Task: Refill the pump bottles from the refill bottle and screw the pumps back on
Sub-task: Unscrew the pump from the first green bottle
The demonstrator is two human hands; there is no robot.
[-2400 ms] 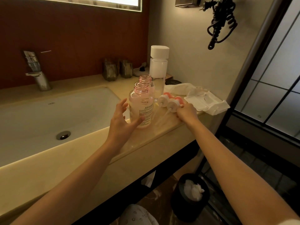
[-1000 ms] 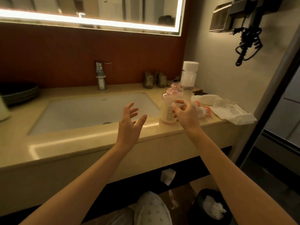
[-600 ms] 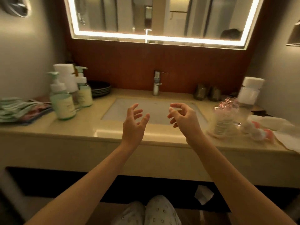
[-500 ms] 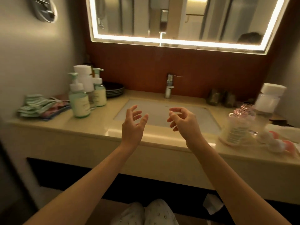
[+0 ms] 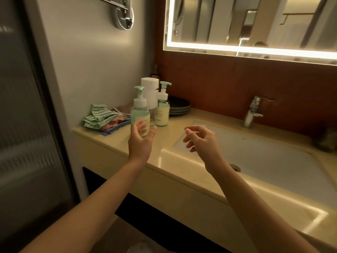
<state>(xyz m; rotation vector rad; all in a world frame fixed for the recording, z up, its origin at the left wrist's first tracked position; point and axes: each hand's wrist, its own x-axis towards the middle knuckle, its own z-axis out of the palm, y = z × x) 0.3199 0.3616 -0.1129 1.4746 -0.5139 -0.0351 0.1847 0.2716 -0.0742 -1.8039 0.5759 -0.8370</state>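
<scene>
Head view: the left hand [image 5: 141, 143] hangs with fingers loosely spread just in front of the green pump bottle [image 5: 140, 114]; whether it touches the bottle I cannot tell; the right hand [image 5: 201, 141] hovers over the sink [image 5: 273, 161] rim, fingers loosely curled, holding nothing; a cream pump bottle [image 5: 162, 114] and the white-capped refill bottle [image 5: 149, 92] stand just behind on the table [image 5: 120, 141], pumps screwed on, beside folded cloths [image 5: 100, 118] and stacked dark plates [image 5: 179, 106].

This is a bathroom. A white sink [image 5: 264, 157] with a shiny tap [image 5: 252, 112] sits in a counter [image 5: 113, 143], a mirror [image 5: 255, 24] with a glowing edge hangs above, and pump bottles [image 5: 140, 114] stand by folded cloths [image 5: 102, 119]
</scene>
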